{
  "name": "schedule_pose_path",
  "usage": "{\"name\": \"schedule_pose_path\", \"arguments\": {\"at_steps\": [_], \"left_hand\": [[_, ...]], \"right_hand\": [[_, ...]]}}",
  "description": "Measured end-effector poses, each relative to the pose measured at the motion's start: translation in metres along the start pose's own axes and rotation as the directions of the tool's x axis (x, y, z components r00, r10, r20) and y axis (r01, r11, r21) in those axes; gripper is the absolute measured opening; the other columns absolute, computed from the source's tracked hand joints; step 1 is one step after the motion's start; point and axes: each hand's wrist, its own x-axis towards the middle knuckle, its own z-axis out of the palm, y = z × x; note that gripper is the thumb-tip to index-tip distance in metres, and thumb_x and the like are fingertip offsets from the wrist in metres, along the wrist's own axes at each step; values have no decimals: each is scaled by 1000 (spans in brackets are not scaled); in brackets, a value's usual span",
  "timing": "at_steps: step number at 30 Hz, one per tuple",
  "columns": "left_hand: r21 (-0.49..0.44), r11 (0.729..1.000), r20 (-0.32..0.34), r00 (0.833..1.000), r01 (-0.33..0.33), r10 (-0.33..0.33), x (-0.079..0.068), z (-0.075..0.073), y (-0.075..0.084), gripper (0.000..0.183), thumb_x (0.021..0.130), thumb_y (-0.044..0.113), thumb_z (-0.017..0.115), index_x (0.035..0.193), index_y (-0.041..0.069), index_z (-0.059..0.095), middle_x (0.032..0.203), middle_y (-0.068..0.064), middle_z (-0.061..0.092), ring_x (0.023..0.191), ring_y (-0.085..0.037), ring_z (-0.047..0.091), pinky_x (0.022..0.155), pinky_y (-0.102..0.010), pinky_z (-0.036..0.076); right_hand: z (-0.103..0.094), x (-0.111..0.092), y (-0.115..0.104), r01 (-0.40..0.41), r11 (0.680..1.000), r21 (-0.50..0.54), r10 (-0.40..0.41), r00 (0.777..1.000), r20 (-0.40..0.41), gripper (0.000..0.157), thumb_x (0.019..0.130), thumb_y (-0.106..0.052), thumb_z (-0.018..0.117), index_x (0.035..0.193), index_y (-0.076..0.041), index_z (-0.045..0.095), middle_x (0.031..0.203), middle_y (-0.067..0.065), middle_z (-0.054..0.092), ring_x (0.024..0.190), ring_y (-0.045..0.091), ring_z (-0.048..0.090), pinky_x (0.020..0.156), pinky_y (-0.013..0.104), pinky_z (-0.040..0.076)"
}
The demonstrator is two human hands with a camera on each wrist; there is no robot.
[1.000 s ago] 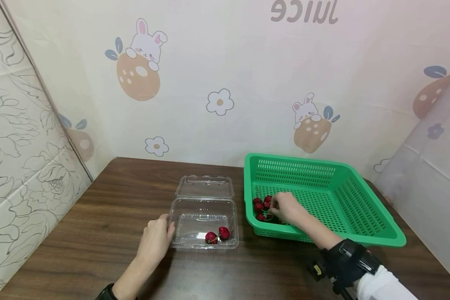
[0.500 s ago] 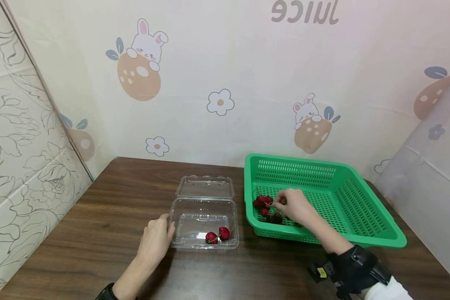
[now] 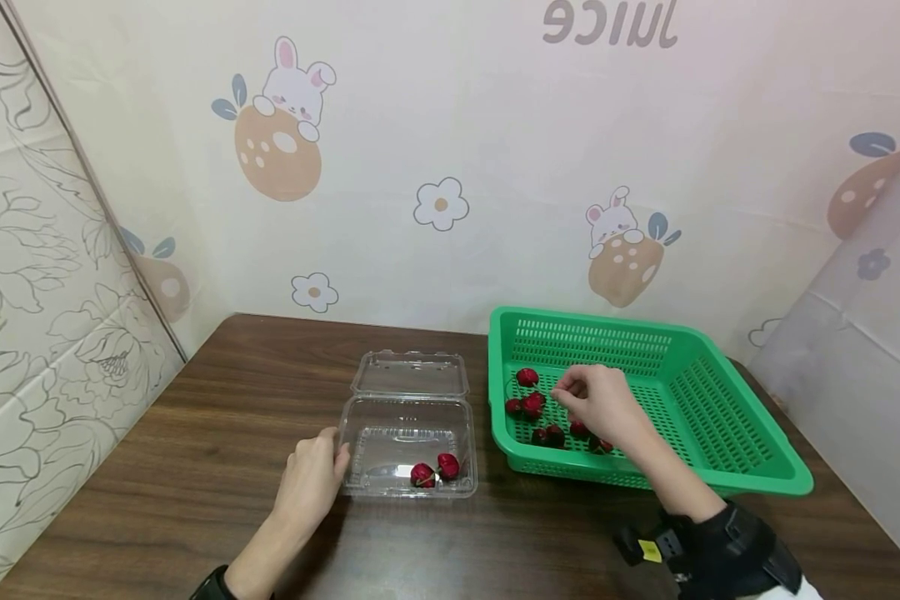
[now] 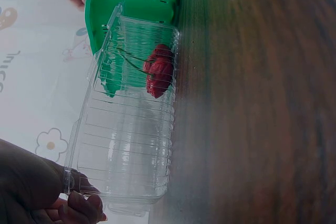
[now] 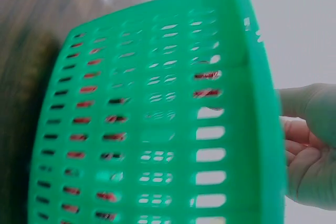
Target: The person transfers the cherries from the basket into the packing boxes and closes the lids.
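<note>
My left hand [image 3: 311,475] grips the left rim of a clear plastic clamshell box [image 3: 356,483], whose lid lies folded back. Inside the box, at its front right, are two dark red cherries [image 3: 447,467] with green stems, also seen through the wall in the left wrist view [image 4: 159,72]. My right hand [image 3: 603,404] is over the left part of a green plastic basket [image 3: 720,358], thumb and forefinger together, pinching what seems to be the thin stem of a cherry [image 3: 527,377]. Several more cherries [image 3: 554,436] lie below and beside that hand. In the right wrist view the basket wall [image 5: 157,129] hides most of them.
The dark wooden table [image 3: 270,375] carries the box and, to its right, the basket, with a narrow gap between. A patterned curtain [image 3: 435,125] hangs behind and at both sides.
My right hand has moved right and slightly up within the basket. The clustered cherries have spread apart, and one now shows farther back. My left hand and the box have stayed still.
</note>
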Motion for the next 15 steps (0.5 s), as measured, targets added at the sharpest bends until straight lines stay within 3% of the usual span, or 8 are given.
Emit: {"name": "schedule_pose_path", "arguments": {"at_steps": [15], "left_hand": [[-10, 1000, 12, 1000, 5, -5, 0, 0, 0, 20, 82, -1, 57, 95, -15, 56, 55, -6, 52, 40, -9, 41, 33, -20, 31]], "right_hand": [[-8, -8, -32, 23, 995, 100, -16, 997, -77, 4, 83, -10, 61, 82, -7, 64, 67, -3, 61, 54, 7, 55, 54, 27, 44]]}}
